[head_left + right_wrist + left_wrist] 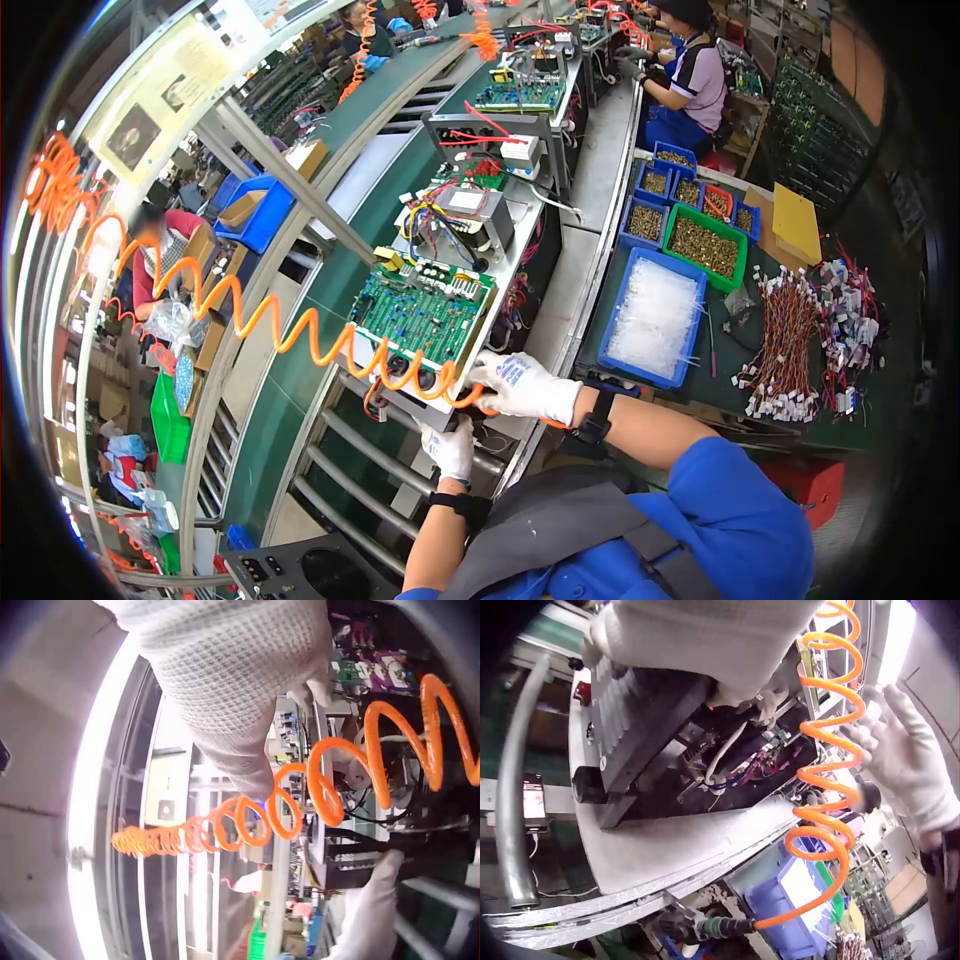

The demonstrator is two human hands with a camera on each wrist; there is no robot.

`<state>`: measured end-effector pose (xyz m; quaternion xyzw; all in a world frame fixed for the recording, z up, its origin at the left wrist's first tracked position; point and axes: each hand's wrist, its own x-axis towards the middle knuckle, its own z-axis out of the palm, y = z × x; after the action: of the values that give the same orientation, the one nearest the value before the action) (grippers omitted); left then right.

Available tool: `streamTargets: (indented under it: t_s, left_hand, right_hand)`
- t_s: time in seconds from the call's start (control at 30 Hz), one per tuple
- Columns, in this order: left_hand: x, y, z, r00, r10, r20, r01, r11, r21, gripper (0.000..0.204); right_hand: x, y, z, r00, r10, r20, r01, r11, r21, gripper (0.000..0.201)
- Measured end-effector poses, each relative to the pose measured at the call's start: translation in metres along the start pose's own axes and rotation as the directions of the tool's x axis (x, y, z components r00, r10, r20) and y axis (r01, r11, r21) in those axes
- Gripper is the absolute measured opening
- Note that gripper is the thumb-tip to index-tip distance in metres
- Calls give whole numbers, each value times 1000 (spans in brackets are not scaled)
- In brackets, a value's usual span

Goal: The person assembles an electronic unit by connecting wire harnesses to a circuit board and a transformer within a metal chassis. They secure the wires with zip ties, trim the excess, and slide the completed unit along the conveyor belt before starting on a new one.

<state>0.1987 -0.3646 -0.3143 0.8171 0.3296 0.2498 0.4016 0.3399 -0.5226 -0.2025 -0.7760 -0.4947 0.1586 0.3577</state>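
Observation:
White-gloved, the left hand grips the black end panel of a metal unit, its fingers and thumb spread over the panel's two sides. A green circuit board lies on top of the unit. The right hand, also gloved, is beside the unit's near corner with its fingers extended and holding nothing visible. An orange coiled hose crosses in front of the board and passes close by the right hand. Wires and dark parts show inside the unit in the left wrist view.
Blue bin of white ties, green bin of small brass-coloured parts and wire bundles are at the right. Further units stand up the line. Metal rollers lie left of the hands. A tool hangs on the hose. Other people sit beyond.

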Motion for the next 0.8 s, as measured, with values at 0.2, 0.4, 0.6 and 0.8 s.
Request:
streamTargets:
  t_s: [0.2,0.4,0.6,0.8]
  left_hand:
    - [-22,-10,-37,989,-150,-2,148,980,-136,93]
    - [-52,-43,-88,989,-147,-18,140,969,-204,89]
    - [-75,-64,-133,982,116,-146,-120,993,-22,57]
    - [-97,-87,-132,800,-568,-194,590,803,80,28]
  right_hand:
    - [-44,-32,-17,942,-19,-335,-19,994,-111,20]
    - [-113,-16,-70,689,176,-703,-328,941,-87,13]
    - [-109,54,-107,497,534,-684,-246,843,479,14]
    - [-36,169,-143,627,518,-582,-90,791,605,28]
